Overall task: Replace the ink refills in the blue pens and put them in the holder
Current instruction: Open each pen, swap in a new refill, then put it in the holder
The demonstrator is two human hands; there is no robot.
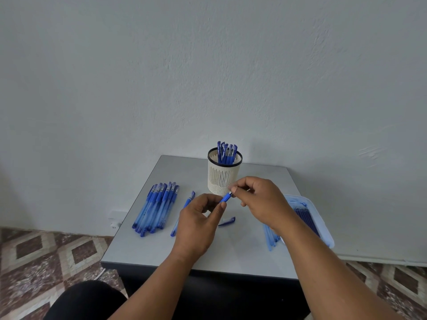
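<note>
Above the bench, before the holder, the left hand pinches a blue pen, its long axis rising rightward into the right hand, whose grip pinches the tip end. One cap lies below; roughly ten pens wait left, five stand in the holder

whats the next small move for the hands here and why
Probably twist the tip section off: the left hand grips the pen while the right hand pinches its metal tip end, and the loose cap already lies on the table.
</note>
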